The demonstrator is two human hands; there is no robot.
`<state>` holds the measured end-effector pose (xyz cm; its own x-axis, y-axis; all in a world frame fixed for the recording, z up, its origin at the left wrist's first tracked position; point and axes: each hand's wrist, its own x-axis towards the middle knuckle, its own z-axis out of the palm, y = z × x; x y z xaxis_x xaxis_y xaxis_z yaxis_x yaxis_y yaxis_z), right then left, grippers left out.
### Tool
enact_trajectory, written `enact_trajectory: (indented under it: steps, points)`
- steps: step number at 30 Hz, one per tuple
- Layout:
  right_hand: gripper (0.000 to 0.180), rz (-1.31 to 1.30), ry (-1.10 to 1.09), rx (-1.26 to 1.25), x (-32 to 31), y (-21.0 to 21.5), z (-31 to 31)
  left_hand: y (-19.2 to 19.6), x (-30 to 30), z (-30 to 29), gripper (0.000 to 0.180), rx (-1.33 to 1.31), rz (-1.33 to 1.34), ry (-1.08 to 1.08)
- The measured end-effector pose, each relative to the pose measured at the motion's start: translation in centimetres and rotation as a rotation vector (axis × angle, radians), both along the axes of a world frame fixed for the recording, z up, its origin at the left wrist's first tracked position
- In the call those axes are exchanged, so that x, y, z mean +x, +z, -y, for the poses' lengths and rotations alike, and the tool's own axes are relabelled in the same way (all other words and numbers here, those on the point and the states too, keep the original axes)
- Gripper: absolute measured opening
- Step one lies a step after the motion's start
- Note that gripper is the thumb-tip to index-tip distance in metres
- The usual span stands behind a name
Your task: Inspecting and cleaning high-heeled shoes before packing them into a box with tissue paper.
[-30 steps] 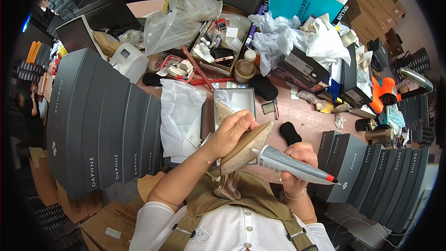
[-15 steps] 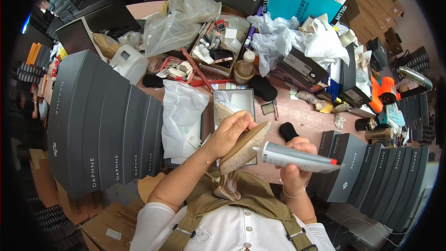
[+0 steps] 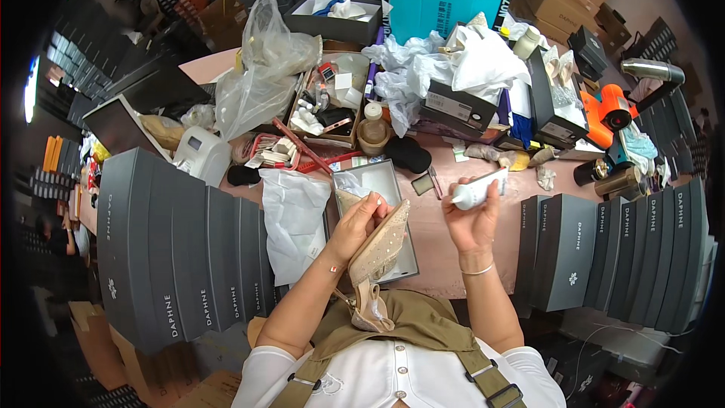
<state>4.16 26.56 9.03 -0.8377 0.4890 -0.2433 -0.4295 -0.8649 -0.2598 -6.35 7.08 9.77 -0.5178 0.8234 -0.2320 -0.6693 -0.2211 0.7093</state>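
Note:
My left hand (image 3: pixel 358 228) is closed around a beige, sparkly pointed shoe (image 3: pixel 380 251), tilted with its toe pointing away from me. The shoe's ankle strap (image 3: pixel 371 310) hangs down by my apron. A small whitish bit shows at my left fingertips, too small to name. Beyond that hand, another beige sparkly piece (image 3: pixel 346 199) shows at the shoe box's edge, mostly hidden. To the right, apart from the shoe, my right hand (image 3: pixel 474 225) grips a white and grey squeeze tube (image 3: pixel 480 189) with its pale nozzle pointing left. Under the left hand and shoe lies an open grey shoe box (image 3: pixel 408 255).
Stacked dark shoe boxes flank me at left (image 3: pixel 155 249) and right (image 3: pixel 563 253). White tissue paper (image 3: pixel 293 219) lies left of the open box. Farther back are a carton of small items (image 3: pixel 332 140), a lidded jar (image 3: pixel 373 134), a black pad (image 3: pixel 408 155) and an orange tool (image 3: pixel 613 108).
My right hand has carried the tube away from the shoe, outward over the table, and turned it. My left hand still holds the shoe, now tipped more upright. The whole view has shifted slightly.

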Motion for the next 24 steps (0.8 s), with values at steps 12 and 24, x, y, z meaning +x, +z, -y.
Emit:
enact_trajectory:
  steps: [12, 24]
  points:
    - [0.036, 0.113, 0.135, 0.031, -2.7, -1.0, 3.2, 0.6, 0.7, -1.6, 0.047, -0.130, -0.231, -0.134]
    - [0.036, 0.179, 0.150, 0.105, -2.9, -0.7, 3.7, 0.5, 0.4, -1.7, 0.045, -0.167, -0.213, -0.181]
